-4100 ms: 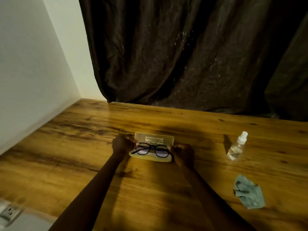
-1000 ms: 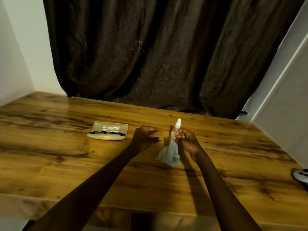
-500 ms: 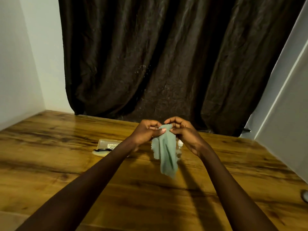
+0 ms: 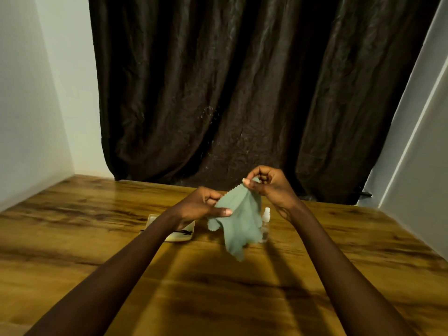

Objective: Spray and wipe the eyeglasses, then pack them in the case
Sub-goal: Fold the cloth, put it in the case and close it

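Both hands hold a pale green cleaning cloth (image 4: 238, 224) up above the table. My right hand (image 4: 270, 187) pinches its upper corner, higher up. My left hand (image 4: 202, 207) pinches its left edge between thumb and fingers. The cloth hangs down loosely between them. Behind it a small clear spray bottle (image 4: 266, 220) with a white cap stands on the table, partly hidden. To the left lies the open cream eyeglass case (image 4: 186, 236), mostly covered by my left forearm, with a bit of the black eyeglasses (image 4: 185, 232) showing in it.
The wooden table (image 4: 97, 226) runs from the left wall to a right edge near a white wall or door. A dark brown curtain (image 4: 218, 93) hangs behind the table's far edge.
Four seconds ago both hands held the eyeglasses at the case. Since then my right hand lifted the cloth, my left hand joined it, and the two hands have moved apart, spreading it.
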